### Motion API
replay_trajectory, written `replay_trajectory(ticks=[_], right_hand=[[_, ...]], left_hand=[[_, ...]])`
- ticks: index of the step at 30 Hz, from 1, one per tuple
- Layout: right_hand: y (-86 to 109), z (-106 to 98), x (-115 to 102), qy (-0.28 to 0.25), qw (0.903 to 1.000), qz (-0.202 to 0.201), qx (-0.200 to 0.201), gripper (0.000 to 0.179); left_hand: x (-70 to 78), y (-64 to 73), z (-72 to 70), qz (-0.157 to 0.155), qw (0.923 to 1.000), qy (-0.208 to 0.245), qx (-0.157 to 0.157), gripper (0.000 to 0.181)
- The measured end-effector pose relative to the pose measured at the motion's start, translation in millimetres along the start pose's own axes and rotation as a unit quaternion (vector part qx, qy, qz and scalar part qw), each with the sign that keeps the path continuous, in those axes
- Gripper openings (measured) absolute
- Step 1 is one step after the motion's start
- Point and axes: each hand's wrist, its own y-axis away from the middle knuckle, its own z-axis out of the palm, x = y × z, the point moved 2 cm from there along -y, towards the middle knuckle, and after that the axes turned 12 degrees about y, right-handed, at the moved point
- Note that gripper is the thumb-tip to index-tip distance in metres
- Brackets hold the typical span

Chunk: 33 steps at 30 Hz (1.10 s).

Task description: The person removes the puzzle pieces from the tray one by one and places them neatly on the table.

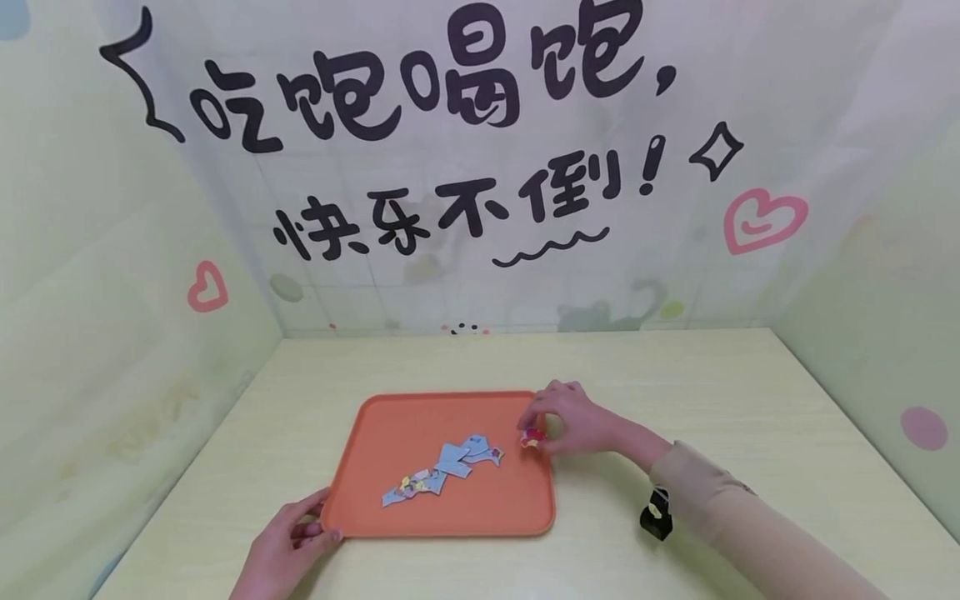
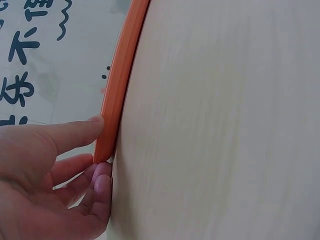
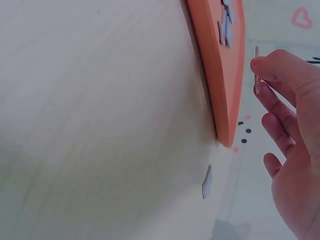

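An orange tray (image 1: 450,521) lies on the table, and several light blue puzzle pieces (image 1: 453,458) with coloured prints overlap in a slanting row on it. My left hand (image 1: 281,546) holds the tray's near left corner; in the left wrist view the thumb presses the rim (image 2: 117,85) and the other fingers curl at the corner. Over the tray's right side, my right hand (image 1: 573,421) pinches a small puzzle piece (image 1: 533,437) with red print between thumb and fingers. The right wrist view shows this held piece (image 3: 257,70) edge-on, above the tray surface.
One loose puzzle piece (image 3: 207,182) lies on the table beyond the tray in the right wrist view. A dark object (image 1: 657,515) shows at the right forearm. Printed cloth walls (image 1: 480,292) with black lettering enclose the pale wooden table (image 1: 675,367) at the back and sides.
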Motion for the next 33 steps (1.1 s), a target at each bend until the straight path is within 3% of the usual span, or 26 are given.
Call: replay_trajectory(ticks=[18,33], right_hand=[[21.7,-16.2,65.9,-0.035,0.9924,0.065,0.099,0.028],[32.4,-5.7,100.5,-0.037,0.9878,0.130,0.078,0.027]], left_hand=[[-5.2,-1.0,2.2,-0.021,0.9998,0.003,0.000,0.068],[-0.9,-3.5,-0.1,-0.016,0.9999,0.007,-0.002,0.069]])
